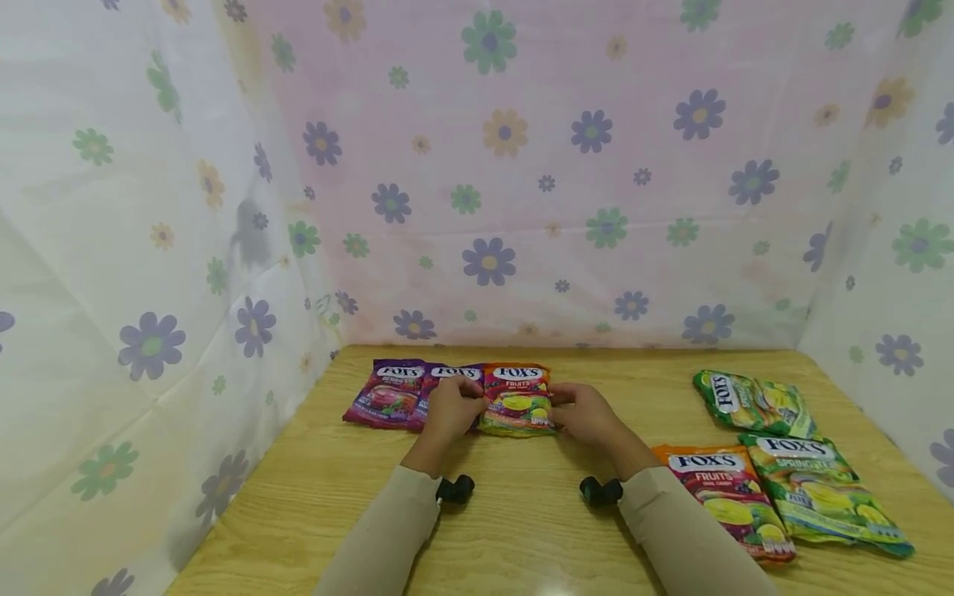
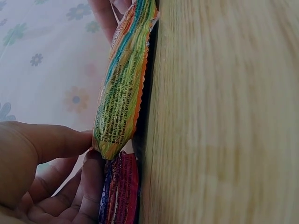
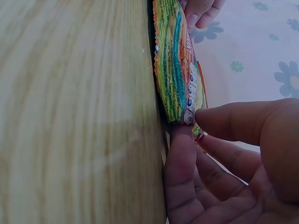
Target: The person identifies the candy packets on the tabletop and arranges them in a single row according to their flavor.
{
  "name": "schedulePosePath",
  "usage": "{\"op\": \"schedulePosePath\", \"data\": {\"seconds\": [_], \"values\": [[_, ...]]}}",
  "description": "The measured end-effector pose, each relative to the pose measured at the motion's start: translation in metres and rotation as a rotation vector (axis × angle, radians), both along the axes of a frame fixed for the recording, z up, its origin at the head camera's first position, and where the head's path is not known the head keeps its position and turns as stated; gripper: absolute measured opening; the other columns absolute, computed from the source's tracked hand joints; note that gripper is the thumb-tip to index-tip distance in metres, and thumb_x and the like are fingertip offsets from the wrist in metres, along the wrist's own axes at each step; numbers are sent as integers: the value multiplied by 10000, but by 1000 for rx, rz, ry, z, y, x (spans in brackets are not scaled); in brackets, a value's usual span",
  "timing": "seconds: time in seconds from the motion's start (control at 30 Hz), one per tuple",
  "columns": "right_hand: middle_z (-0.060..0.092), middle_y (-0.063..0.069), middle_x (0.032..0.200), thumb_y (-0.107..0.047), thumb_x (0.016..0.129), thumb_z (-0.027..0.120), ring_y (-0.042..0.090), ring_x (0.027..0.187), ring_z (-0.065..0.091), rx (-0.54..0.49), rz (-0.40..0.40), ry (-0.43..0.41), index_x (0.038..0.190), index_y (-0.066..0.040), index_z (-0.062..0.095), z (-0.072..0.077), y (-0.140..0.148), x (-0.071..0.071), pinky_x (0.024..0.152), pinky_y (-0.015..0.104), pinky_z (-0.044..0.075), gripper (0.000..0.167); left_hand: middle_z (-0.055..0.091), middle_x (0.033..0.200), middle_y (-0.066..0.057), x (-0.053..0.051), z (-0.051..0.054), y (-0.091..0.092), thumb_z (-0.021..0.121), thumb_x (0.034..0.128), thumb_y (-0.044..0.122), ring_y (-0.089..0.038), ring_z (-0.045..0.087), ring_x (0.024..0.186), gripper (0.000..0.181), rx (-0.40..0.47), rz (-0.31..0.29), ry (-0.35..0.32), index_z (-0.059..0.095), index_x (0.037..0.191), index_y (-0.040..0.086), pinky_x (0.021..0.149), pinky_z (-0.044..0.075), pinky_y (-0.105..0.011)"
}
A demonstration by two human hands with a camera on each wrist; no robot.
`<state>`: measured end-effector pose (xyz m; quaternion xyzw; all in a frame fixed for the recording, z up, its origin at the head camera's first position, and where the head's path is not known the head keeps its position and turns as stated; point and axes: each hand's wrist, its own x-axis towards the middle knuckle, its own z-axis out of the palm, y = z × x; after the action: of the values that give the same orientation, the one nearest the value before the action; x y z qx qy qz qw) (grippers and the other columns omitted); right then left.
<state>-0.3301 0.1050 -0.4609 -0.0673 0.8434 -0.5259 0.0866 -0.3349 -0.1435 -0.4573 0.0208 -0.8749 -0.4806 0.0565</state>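
Far back on the tabletop (image 1: 522, 530), my left hand (image 1: 450, 410) and right hand (image 1: 589, 415) now pinch an orange Fruits packet (image 1: 517, 401) at opposite edges, purple packets (image 1: 386, 396) alongside

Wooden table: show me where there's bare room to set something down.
Free: bare wood between the left sleeve and right sleeve; left of the left sleeve; and between the right hand and the back green packet. Crowded: the row of purple packets and one orange packet, and the three-packet cluster at right.
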Motion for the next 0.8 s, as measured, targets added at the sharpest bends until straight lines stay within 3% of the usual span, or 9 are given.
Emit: {"op": "schedulePosePath", "data": {"seconds": [0.23, 0.37, 0.5, 0.67, 0.8], "values": [[618, 169, 1415, -173, 976, 684, 196, 976, 671, 8, 25, -41, 1511, -64, 510, 5, 1, -1, 692, 308, 580, 573, 699, 980, -67, 0, 1, -1, 806, 895, 150, -215, 659, 837, 141, 6, 12, -7, 703, 985, 116, 790, 629, -373], [600, 175, 1441, -200, 991, 674, 207, 977, 688, 25, 41, -53, 1505, -78, 521, 13, 5, 2, 642, 314, 548, 550, 696, 951, -63, 2, 3, 1, 807, 886, 161, -200, 641, 788, 145, -10, -3, 35, 697, 966, 111, 713, 613, -344], [577, 205, 1459, -206, 1019, 648, 285, 1039, 706, 27, 57, -38, 1478, -74, 553, 25, 14, 5, 717, 366, 595, 486, 683, 920, -51, 7, 9, 8, 794, 894, 173, -188, 640, 737, 139, -18, -23, 82, 677, 951, 124, 623, 577, -331], [560, 233, 1465, -251, 1029, 632, 361, 1155, 674, 61, 104, 0, 1452, -80, 576, 45, 28, 10, 904, 478, 604, 459, 676, 940, -27, 15, 18, 26, 770, 912, 176, -180, 627, 780, 151, -44, -137, 93, 685, 1008, 96, 675, 562, -335], [561, 238, 1460, -282, 1029, 632, 356, 1166, 668, 143, 128, 41, 1422, -114, 602, 58, 40, 16, 897, 490, 600, 428, 687, 951, -12, 23, 24, 43, 770, 899, 152, -180, 630, 819, 162, -56, -243, 51, 700, 1026, 79, 730, 580, -351]]}}
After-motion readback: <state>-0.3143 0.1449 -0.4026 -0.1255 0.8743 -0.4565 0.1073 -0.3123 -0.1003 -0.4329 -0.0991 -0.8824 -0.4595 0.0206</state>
